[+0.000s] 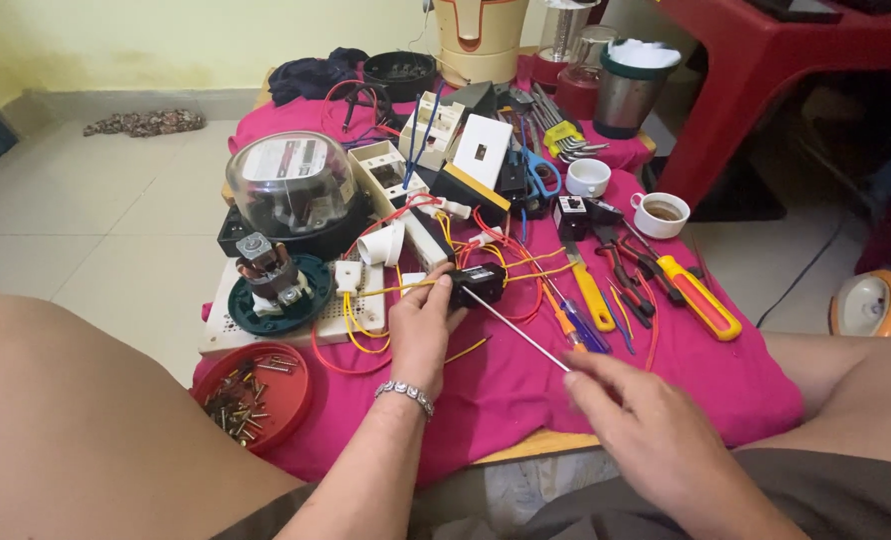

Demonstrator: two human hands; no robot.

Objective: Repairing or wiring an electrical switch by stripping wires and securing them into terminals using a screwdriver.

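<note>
My left hand [424, 320], with a silver bracelet at the wrist, grips a small black electrical part [478, 282] that has yellow and red wires running from it. My right hand [638, 412] holds the handle end of a long thin screwdriver [514, 329]; its metal shaft points up and left, with the tip at the black part. Both hands work above a pink cloth [526, 385] spread over a low table.
A red lid of screws [256, 393] lies at the front left. A white perforated board [296, 325] carries a green-based motor part [278, 285]. A glass-domed meter [291, 185], switch boxes, screwdrivers and pliers [666, 285] and two cups [660, 213] crowd the cloth. My knees flank the table.
</note>
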